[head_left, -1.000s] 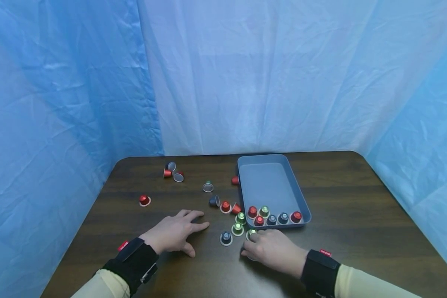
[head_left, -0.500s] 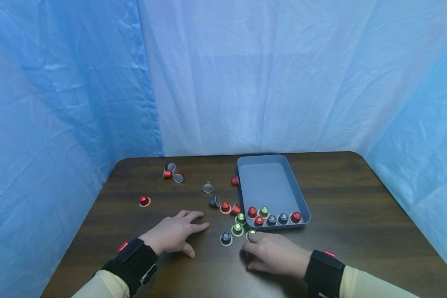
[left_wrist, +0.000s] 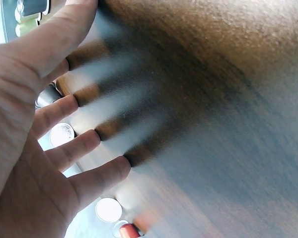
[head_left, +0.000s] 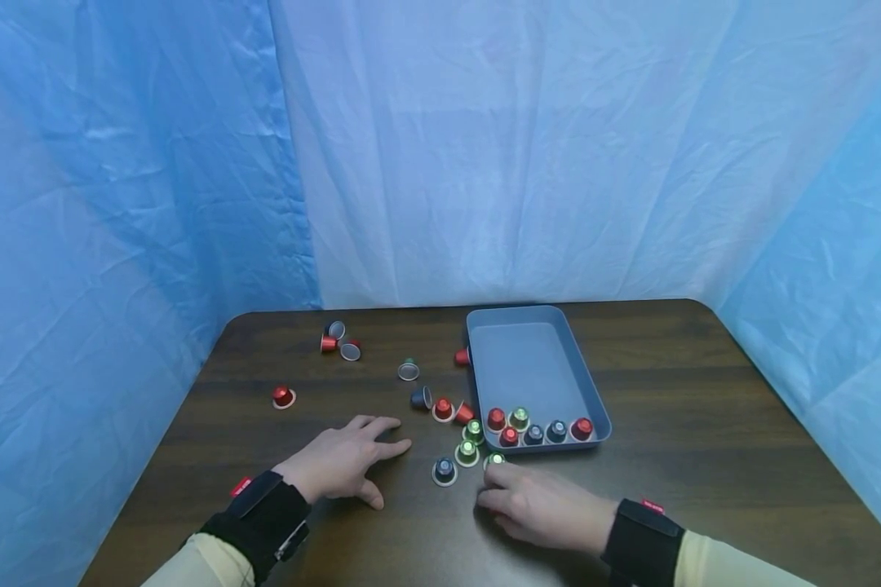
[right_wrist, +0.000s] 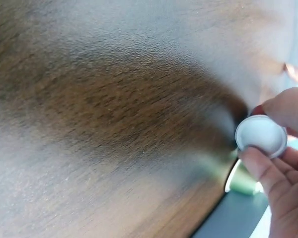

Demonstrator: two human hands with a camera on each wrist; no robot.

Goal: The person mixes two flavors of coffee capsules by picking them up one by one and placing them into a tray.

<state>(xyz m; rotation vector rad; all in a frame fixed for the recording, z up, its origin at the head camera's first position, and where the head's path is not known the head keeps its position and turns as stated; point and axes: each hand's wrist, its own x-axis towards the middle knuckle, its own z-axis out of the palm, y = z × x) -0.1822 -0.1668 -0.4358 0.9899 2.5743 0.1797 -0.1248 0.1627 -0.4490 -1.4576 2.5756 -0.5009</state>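
Your right hand (head_left: 539,507) has drawn slightly back toward you over the past second, its fingertips now pinching a green capsule (head_left: 495,460) just outside the near left corner of the grey tray (head_left: 536,367); the right wrist view shows thumb and finger closed on a capsule's white foil face (right_wrist: 261,135). Open dark table (head_left: 705,424) lies to the right of the tray and along the near edge. Your left hand (head_left: 345,465) rests flat on the wood, fingers spread and holding nothing. Between your hands stand a blue capsule (head_left: 444,470) and another green capsule (head_left: 467,451). Six capsules line the tray's near wall. More lie scattered to the left, a red capsule (head_left: 283,397) farthest out.
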